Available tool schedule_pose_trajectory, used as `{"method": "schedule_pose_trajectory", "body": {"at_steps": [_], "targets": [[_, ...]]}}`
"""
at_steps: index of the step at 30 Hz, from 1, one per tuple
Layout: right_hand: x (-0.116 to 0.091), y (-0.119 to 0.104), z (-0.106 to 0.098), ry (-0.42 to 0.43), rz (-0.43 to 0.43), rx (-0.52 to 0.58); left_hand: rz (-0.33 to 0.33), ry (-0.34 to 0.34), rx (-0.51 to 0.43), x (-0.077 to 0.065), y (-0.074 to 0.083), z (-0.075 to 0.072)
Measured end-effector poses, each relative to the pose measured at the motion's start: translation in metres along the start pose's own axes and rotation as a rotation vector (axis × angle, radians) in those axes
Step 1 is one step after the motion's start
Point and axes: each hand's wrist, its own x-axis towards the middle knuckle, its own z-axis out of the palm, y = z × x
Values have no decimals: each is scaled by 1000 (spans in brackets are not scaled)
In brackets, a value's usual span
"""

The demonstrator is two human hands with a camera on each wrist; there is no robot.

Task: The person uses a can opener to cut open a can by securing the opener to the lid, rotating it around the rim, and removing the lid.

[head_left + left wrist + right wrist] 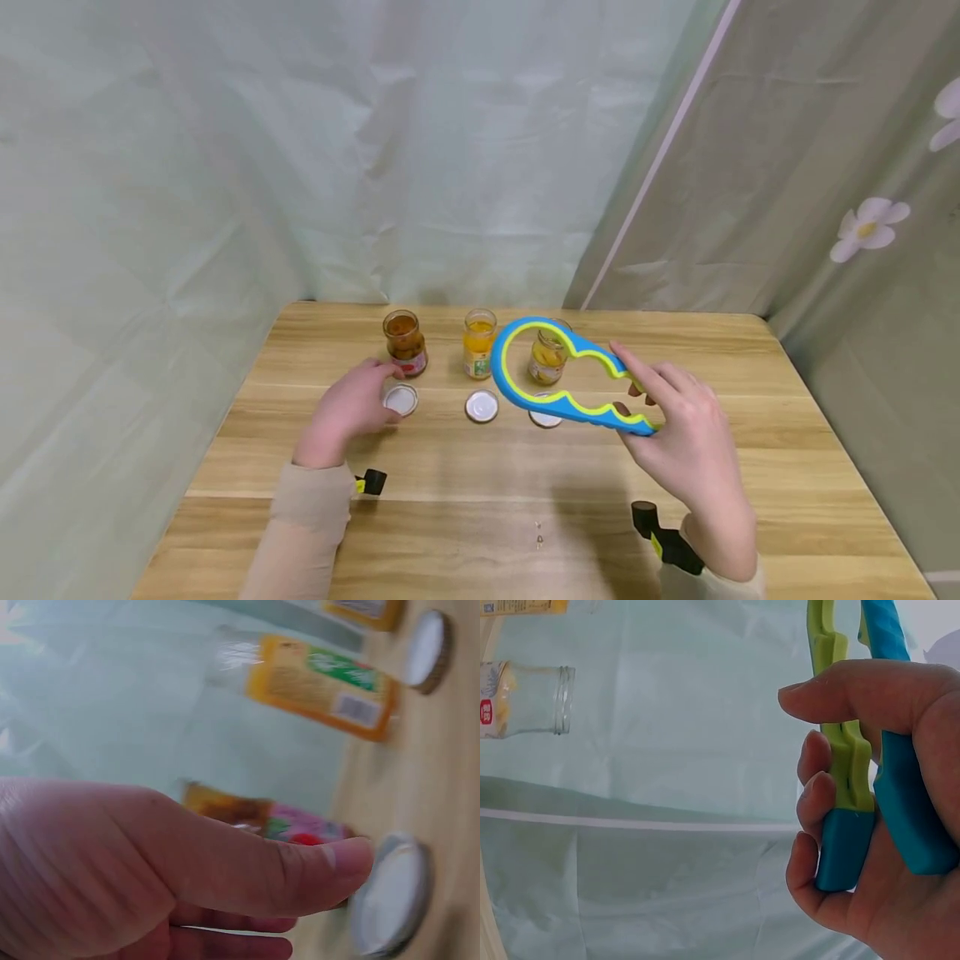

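My left hand [352, 408] is at a lid [401, 399] that lies white side up, with fingers and thumb loosely spread around its left side. In the left wrist view the thumb tip overlaps the edge of this lid [390, 900]. Just behind it stands an uncapped jar of dark reddish-brown food [406, 346]. My right hand [686, 429] holds a blue and yellow-green jar opener [562, 407] above the table, gripping its two handles. The opener's loop overlaps a jar of yellow fruit [546, 362] in the head view and partly covers a lid [546, 419].
Between those jars stands an uncapped jar with orange contents [478, 346], with a lid [482, 406] in front of it. Tiny bits [539, 537] lie near the front of the wooden table [465, 475]. A pale curtain [450, 167] hangs behind and at the sides.
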Motion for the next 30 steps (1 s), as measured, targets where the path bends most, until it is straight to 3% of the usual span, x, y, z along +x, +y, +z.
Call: {"method": "schedule_pose_trajectory", "body": {"at_steps": [6, 12, 19, 25, 30], "targets": [[0, 14, 0, 47, 64, 31, 9, 2, -86, -9, -6, -23], [-8, 50, 3, 43, 255, -21, 30, 15, -145, -18, -9, -34], [-27, 116, 10, -160, 478, -115, 37, 40, -162, -23, -15, -38], [-57, 163, 10, -330, 542, -173, 40, 58, -179, -23, -18, -38], [-76, 185, 6, -416, 540, -213, 31, 58, -183, -23, -18, -41]]}}
